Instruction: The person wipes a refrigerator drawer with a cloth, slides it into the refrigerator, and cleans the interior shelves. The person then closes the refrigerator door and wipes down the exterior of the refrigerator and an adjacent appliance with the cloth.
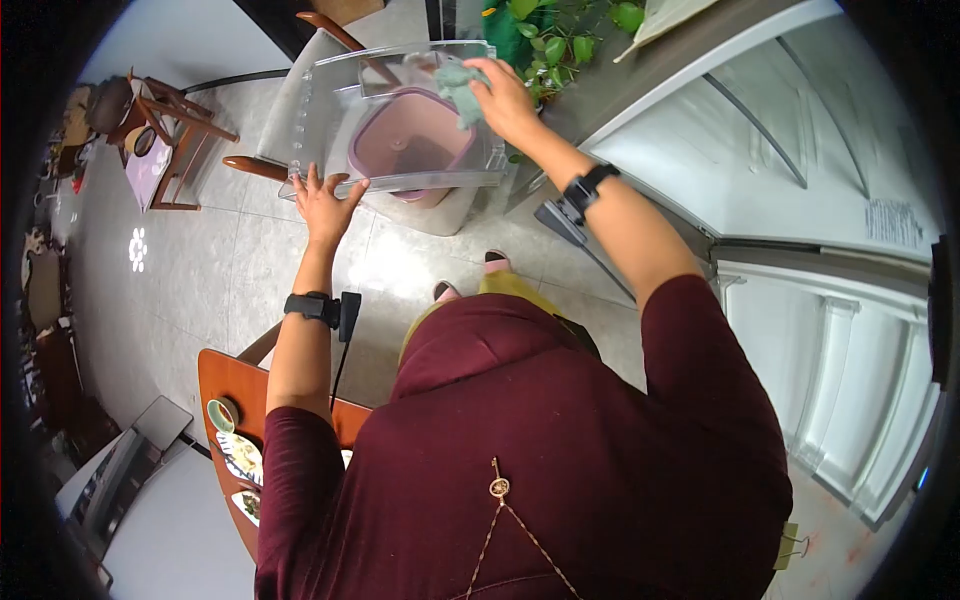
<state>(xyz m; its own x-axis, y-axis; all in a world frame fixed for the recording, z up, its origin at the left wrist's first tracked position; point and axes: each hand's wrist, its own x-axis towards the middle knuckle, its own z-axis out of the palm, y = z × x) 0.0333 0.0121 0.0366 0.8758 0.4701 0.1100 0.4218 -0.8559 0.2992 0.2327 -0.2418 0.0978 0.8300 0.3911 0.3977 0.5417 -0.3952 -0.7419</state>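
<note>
Clear drawer [440,181] wiped down near its far right corner

At the drawer's near left corner, a person's left hand [325,207] is spread wide, its fingers on the near rim, apparently steadying it. Beneath, seen through the clear plastic, sits a pink basin [410,150]; whether the drawer rests on it or on the wooden-armed chair [255,167] cannot be told. Farther off, close to the far right corner, the right hand [508,105] is closed around a bunched gray-green cloth [462,97]. Wiping the drawer looks to be the step in hand. The next move would seem to call for a firm hold at the near rim while the cloth follows the right wall, with pressure light enough not to tip the drawer. Beyond that corner stands a leafy plant [560,48].
</note>
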